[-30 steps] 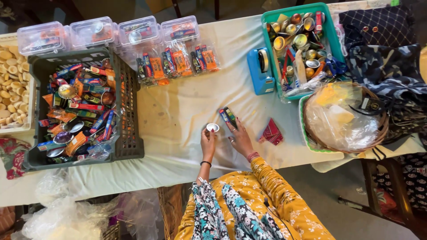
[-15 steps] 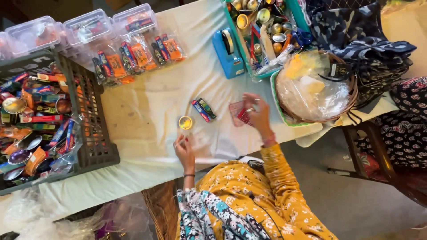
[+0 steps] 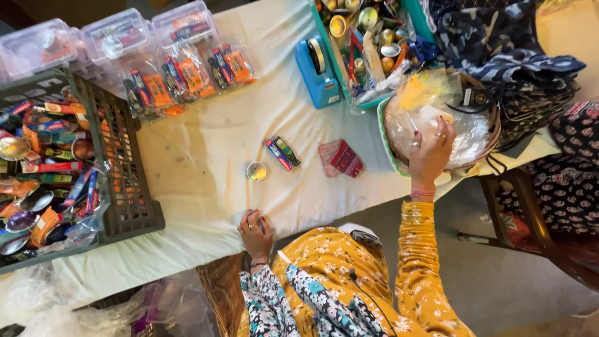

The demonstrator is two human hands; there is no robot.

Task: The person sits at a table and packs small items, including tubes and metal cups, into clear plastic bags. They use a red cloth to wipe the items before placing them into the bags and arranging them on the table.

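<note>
Nearest us, our left hand [image 3: 256, 234] now rests loosely curled and empty on the worktop [image 3: 206, 156] edge. Beyond it lie the small round tin [image 3: 256, 170], two small packets [image 3: 282, 153] and a red pouch [image 3: 340, 158], set down. Farther right, our right hand [image 3: 430, 153] has moved into the basket [image 3: 493, 128] of plastic bags, fingers spread, apparently gripping nothing yet.

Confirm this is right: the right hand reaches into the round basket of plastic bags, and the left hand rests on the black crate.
Not quite. In the head view the left hand rests on the white tablecloth at the table's near edge, clear of the black crate. The rest holds: the right hand reaches into the round basket of plastic bags.
</note>
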